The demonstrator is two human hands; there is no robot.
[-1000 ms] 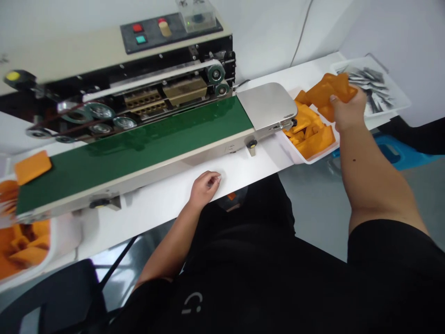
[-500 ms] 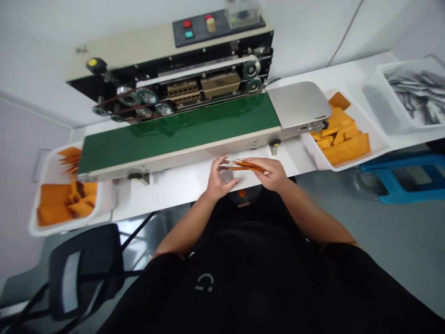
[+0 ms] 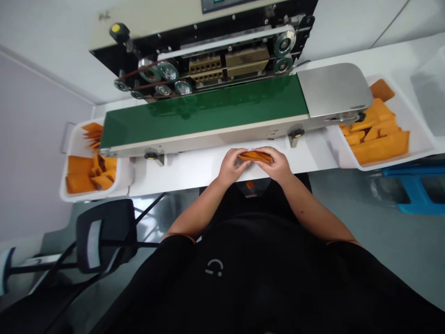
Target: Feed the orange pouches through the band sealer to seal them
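Between my two hands is a small stack of orange packets [image 3: 256, 157], held just above the white table [image 3: 181, 175] near its front edge. My left hand [image 3: 232, 166] grips the left end, thumb on the near side and fingers on the far side. At the right end my right hand [image 3: 278, 164] is closed round the packets in the same way. Just beyond my hands runs the sealing machine's green conveyor belt [image 3: 205, 109]. How many packets the stack holds cannot be made out.
On the left stands a white bin [image 3: 123, 178] of orange packets; another white bin [image 3: 422, 130] of them is at the right, beside the metal end plate [image 3: 332, 90]. A black chair [image 3: 106, 232] is at lower left, a blue stool [image 3: 413, 188] at right.
My left hand has closed on the left end of the packets, where its fingers were spread before. The stack is now gripped from both ends. The camera view has shifted.
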